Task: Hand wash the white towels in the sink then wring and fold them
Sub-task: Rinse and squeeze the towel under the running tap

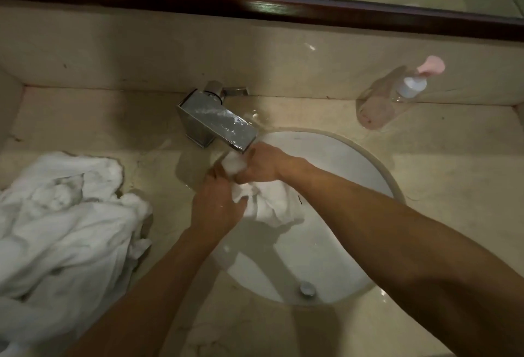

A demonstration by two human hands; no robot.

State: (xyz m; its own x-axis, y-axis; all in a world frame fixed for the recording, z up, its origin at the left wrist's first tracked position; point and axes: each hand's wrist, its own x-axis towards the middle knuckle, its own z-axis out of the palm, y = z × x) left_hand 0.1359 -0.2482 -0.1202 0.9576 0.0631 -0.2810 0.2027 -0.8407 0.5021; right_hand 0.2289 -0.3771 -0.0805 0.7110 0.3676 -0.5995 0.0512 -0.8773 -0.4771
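A small wet white towel [272,203] hangs bunched over the left part of the white oval sink [354,158], just under the spout of the chrome faucet [218,124]. My left hand [215,203] grips its lower bunch from the left. My right hand [261,163] grips the upper bunch right below the spout. The two hands are close together, almost touching. A pile of crumpled white towels [65,220] lies on the counter to the left of the sink.
A clear pump bottle with a pink top [411,84] lies tilted against the back wall at the right. The beige stone counter [453,163] is wet around the faucet. A dark-framed mirror [283,7] runs above. The drain [307,290] sits at the sink's near side.
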